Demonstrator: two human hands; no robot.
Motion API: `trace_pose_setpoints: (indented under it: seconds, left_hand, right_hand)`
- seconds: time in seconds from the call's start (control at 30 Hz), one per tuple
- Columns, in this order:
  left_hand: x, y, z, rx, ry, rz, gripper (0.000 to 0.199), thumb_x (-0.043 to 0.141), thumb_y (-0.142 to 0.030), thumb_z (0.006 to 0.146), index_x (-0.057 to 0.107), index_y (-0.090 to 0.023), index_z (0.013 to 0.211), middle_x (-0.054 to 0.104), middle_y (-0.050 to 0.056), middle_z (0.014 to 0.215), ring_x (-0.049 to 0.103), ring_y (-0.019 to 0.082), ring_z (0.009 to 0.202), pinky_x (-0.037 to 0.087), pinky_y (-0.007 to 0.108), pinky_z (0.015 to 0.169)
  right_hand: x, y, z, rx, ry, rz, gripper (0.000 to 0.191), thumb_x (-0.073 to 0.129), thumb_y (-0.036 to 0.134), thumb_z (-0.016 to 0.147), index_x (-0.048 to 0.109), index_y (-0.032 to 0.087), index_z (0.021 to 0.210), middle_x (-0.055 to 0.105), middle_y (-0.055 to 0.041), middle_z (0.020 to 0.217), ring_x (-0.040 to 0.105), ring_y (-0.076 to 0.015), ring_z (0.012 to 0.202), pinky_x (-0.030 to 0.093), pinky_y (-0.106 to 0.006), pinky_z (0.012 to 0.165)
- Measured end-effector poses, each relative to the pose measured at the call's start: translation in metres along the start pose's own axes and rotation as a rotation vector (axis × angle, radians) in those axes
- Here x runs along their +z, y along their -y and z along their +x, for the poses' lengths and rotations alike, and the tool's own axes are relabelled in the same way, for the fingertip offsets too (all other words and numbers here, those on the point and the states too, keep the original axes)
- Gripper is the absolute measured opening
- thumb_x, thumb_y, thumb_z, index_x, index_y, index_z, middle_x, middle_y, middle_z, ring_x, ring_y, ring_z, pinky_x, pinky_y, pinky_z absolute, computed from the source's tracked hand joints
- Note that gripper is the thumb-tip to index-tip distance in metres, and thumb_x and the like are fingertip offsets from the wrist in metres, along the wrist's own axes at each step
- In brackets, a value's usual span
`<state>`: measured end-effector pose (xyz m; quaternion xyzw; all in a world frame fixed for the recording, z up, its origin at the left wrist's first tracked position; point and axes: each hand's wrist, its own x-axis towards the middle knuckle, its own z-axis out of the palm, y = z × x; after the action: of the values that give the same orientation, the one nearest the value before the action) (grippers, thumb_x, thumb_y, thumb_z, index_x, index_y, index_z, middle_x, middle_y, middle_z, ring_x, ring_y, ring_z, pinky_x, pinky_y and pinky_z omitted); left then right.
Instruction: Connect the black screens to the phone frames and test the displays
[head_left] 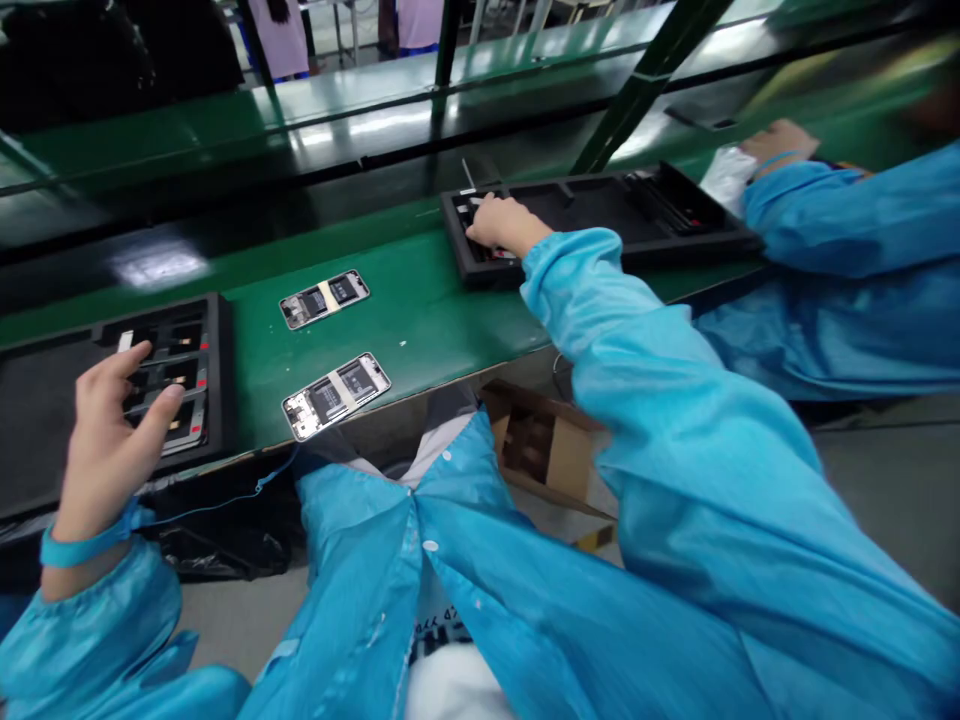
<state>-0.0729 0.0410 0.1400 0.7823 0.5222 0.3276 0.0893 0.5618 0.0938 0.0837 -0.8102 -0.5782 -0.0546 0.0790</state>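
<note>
My left hand hangs over the near end of a black foam tray, its fingers spread above several slotted phone parts. One metallic phone part lies right under my fingertips. My right hand reaches across the green conveyor belt into the left end of a second black tray, with its fingers down among small parts there. Whether it grips one is hidden. Two opened phone bodies lie on the belt between my hands, showing circuit boards and metal frames.
A co-worker's blue-sleeved arm lies to the right, the hand resting on white cloth. A cardboard box and black plastic bag sit below the belt edge. A blue cord runs from my left wrist strap. Dark green uprights stand behind.
</note>
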Motion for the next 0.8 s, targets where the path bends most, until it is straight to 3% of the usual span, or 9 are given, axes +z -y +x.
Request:
trace_pose_setpoints:
  seconds: [0.1,0.2,0.33,0.43,0.5,0.57,0.6,0.7,0.8]
  left_hand:
    - [0.003,0.006,-0.009,0.051,-0.021,-0.028,0.071,0.076,-0.050,0.079,0.066,-0.050,0.149,0.067,0.005,0.138,0.067,0.042,0.133,0.055,0.065,0.113]
    - [0.009,0.013,-0.013,0.055,-0.035,-0.050,0.069,0.078,-0.047,0.080,0.066,-0.049,0.148,0.067,0.006,0.138,0.067,0.041,0.132,0.055,0.066,0.113]
    - [0.015,0.020,-0.014,0.066,-0.044,-0.091,0.069,0.079,-0.044,0.081,0.066,-0.046,0.148,0.068,0.007,0.139,0.068,0.040,0.130,0.056,0.066,0.109]
    - [0.017,0.016,-0.019,0.154,-0.098,-0.099,0.066,0.082,-0.042,0.081,0.069,-0.041,0.146,0.070,0.007,0.136,0.068,0.038,0.129,0.057,0.061,0.110]
    - [0.020,0.002,-0.027,0.225,-0.153,-0.144,0.057,0.084,-0.039,0.084,0.073,-0.037,0.140,0.072,0.006,0.134,0.068,0.033,0.129,0.055,0.053,0.112]
    - [0.031,-0.024,-0.039,0.223,-0.157,-0.305,0.041,0.081,-0.038,0.091,0.076,-0.032,0.132,0.074,0.005,0.132,0.069,0.027,0.126,0.054,0.044,0.114]
    - [0.041,-0.040,-0.045,0.180,-0.130,-0.445,0.034,0.077,-0.041,0.096,0.077,-0.029,0.128,0.076,0.005,0.129,0.070,0.024,0.124,0.054,0.041,0.113]
    - [0.087,-0.092,-0.055,-0.108,0.157,-1.013,0.050,0.066,-0.063,0.102,0.073,-0.024,0.133,0.076,0.010,0.134,0.072,0.026,0.126,0.055,0.044,0.114]
    - [0.130,-0.130,-0.059,-0.390,0.495,-1.423,0.074,0.057,-0.082,0.097,0.071,-0.022,0.138,0.073,0.014,0.140,0.069,0.033,0.133,0.054,0.052,0.116]
  right_hand:
    - [-0.015,0.001,-0.002,0.107,0.049,-0.043,0.077,0.048,0.024,0.102,0.033,-0.034,0.149,0.058,-0.0478,0.121,0.060,-0.0474,0.129,0.046,-0.041,0.106]
    - [-0.034,-0.010,0.000,0.202,0.064,-0.053,0.076,0.053,0.024,0.097,0.040,-0.033,0.146,0.052,-0.0500,0.130,0.056,-0.0510,0.133,0.047,-0.042,0.104]
    - [-0.054,-0.036,0.000,0.329,0.049,-0.020,0.064,0.077,0.039,0.078,0.068,-0.024,0.081,0.061,-0.0472,0.119,0.066,-0.0449,0.126,0.050,-0.032,0.094]
    - [-0.065,-0.046,-0.010,0.390,-0.007,0.012,0.069,0.073,0.058,0.074,0.044,0.006,0.040,0.067,-0.0413,0.102,0.072,-0.0406,0.116,0.048,-0.034,0.083]
    - [-0.072,-0.042,-0.023,0.443,-0.126,0.003,0.068,0.067,0.058,0.086,0.051,0.004,0.049,0.067,-0.0423,0.105,0.071,-0.0413,0.118,0.046,-0.041,0.082]
    - [-0.078,-0.027,-0.041,0.436,-0.339,-0.014,0.048,0.065,0.038,0.103,0.071,-0.008,0.092,0.070,-0.0378,0.115,0.071,-0.0380,0.121,0.046,-0.047,0.087]
    - [-0.080,-0.013,-0.052,0.347,-0.404,-0.006,0.040,0.062,0.032,0.108,0.073,-0.007,0.109,0.072,-0.0345,0.120,0.070,-0.0349,0.124,0.046,-0.048,0.092]
    - [-0.082,0.052,-0.098,-0.484,-0.703,0.275,0.043,0.054,0.044,0.113,0.075,0.006,0.105,0.073,-0.0224,0.109,0.069,-0.0266,0.109,0.050,-0.044,0.089]
    - [-0.081,0.137,-0.159,-1.046,-0.390,0.726,0.027,0.051,0.035,0.114,0.067,0.019,0.100,0.066,-0.0086,0.092,0.064,-0.0173,0.088,0.049,-0.034,0.073]
